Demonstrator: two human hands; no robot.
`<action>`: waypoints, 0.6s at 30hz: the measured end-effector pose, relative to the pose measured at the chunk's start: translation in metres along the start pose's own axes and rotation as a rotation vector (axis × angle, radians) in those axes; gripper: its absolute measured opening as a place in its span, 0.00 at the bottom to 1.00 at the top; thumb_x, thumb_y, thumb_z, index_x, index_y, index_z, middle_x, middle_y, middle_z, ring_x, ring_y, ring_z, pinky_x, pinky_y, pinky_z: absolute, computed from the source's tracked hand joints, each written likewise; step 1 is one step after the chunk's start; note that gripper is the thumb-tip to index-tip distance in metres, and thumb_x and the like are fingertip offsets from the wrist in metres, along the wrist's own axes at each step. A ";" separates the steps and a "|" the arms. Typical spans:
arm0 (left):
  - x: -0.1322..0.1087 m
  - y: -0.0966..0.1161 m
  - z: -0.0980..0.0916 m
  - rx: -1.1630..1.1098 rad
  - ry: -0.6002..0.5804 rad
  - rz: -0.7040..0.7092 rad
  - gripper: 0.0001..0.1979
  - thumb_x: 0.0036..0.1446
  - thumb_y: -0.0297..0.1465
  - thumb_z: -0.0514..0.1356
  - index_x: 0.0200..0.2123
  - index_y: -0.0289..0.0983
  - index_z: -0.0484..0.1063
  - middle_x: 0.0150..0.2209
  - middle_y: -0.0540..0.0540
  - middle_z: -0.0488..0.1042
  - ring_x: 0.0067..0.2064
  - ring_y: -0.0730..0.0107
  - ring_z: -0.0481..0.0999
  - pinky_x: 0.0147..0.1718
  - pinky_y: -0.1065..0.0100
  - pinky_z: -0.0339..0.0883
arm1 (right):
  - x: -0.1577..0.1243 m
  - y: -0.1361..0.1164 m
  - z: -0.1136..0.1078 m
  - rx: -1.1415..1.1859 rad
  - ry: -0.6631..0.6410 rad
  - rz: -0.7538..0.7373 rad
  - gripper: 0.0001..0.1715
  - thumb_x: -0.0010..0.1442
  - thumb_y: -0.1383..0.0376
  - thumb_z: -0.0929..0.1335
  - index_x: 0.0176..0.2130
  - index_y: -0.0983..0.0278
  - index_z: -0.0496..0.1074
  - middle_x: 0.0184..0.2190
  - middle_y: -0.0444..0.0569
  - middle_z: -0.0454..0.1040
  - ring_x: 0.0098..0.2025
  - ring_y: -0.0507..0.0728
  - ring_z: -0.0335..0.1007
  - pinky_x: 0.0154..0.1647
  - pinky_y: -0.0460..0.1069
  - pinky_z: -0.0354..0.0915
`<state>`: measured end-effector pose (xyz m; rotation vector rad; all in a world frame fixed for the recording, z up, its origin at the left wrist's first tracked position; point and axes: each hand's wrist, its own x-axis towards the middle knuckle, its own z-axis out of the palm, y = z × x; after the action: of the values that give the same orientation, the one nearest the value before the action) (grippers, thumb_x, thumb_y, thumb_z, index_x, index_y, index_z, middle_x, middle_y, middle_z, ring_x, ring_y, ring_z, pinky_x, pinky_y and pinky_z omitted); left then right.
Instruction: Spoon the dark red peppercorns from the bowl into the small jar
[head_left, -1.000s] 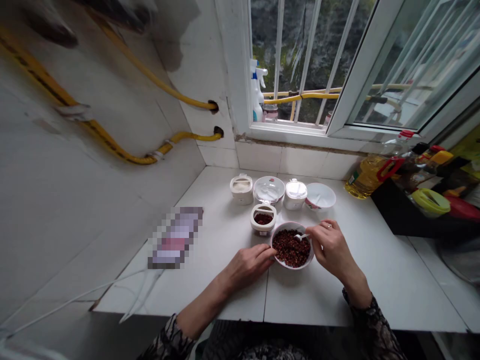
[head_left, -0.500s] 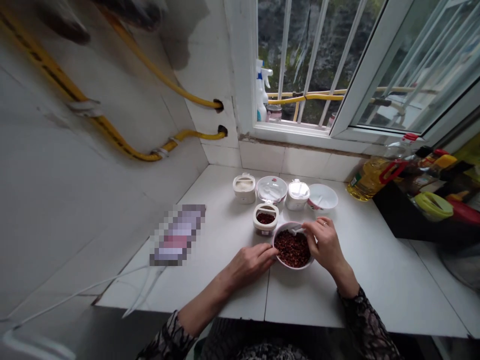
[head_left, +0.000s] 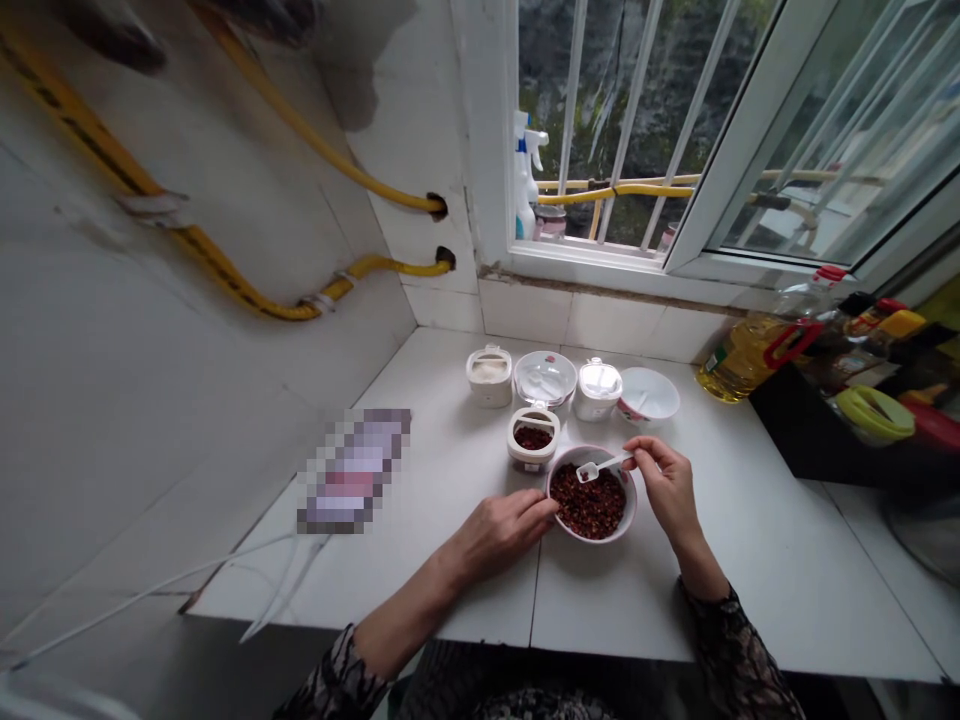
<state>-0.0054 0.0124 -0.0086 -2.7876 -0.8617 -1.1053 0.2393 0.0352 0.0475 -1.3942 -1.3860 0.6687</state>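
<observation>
A white bowl (head_left: pixel 631 508) with a pinkish rim holds dark red-brown dried spice (head_left: pixel 589 510), perhaps Sichuan peppercorns. At its left rim my left hand (head_left: pixel 508 528) grips the edge, fingers together. My right hand (head_left: pixel 664 480) pinches the handle of a small white spoon (head_left: pixel 589 472). The spoon's square scoop is over the spice near the back of the bowl, with a few bits in it. Just behind the bowl stands a seasoning jar (head_left: pixel 532 455) with a clear-windowed lid, dark red spice showing inside.
Two more seasoning jars (head_left: pixel 489 378) (head_left: pixel 598 390) and two white bowls (head_left: pixel 545 378) (head_left: pixel 649 397) stand at the back. A blurred phone-like device (head_left: pixel 356 475) lies left, with a white cable (head_left: pixel 285 590). An oil bottle (head_left: pixel 739 360) and a black condiment holder (head_left: pixel 795 425) are at right.
My right hand has drawn back to the right, lifting the spoon's scoop out of the spice into view. My left hand stays at the bowl's rim.
</observation>
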 end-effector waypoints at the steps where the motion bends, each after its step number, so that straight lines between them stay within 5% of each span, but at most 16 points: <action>1: 0.000 0.000 0.000 -0.001 -0.003 -0.001 0.07 0.66 0.27 0.51 0.45 0.36 0.66 0.36 0.44 0.76 0.33 0.70 0.78 0.29 0.73 0.73 | 0.000 0.000 0.001 0.027 0.001 0.020 0.10 0.54 0.60 0.66 0.29 0.63 0.73 0.18 0.44 0.74 0.23 0.56 0.71 0.30 0.50 0.67; 12: 0.002 0.001 0.001 0.005 -0.004 0.009 0.08 0.68 0.27 0.49 0.45 0.35 0.66 0.36 0.44 0.75 0.32 0.72 0.77 0.27 0.74 0.73 | 0.006 -0.008 0.007 0.129 -0.065 0.117 0.12 0.56 0.58 0.67 0.34 0.64 0.73 0.22 0.47 0.77 0.28 0.57 0.74 0.32 0.51 0.69; 15: 0.002 0.001 0.000 0.015 -0.007 0.001 0.08 0.68 0.28 0.48 0.44 0.35 0.66 0.35 0.45 0.75 0.32 0.73 0.77 0.27 0.75 0.72 | 0.006 -0.017 0.020 0.132 -0.064 0.004 0.12 0.60 0.58 0.64 0.37 0.63 0.72 0.27 0.49 0.78 0.30 0.57 0.76 0.32 0.51 0.69; 18: 0.004 0.002 -0.002 0.026 -0.009 -0.005 0.09 0.68 0.28 0.48 0.44 0.35 0.67 0.33 0.46 0.75 0.31 0.73 0.76 0.27 0.75 0.72 | 0.005 -0.025 0.035 -0.030 -0.049 -0.280 0.10 0.64 0.63 0.63 0.40 0.62 0.72 0.33 0.49 0.79 0.36 0.58 0.76 0.40 0.54 0.69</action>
<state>-0.0031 0.0121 -0.0047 -2.7739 -0.8777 -1.0748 0.1993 0.0449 0.0599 -1.1823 -1.5992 0.5024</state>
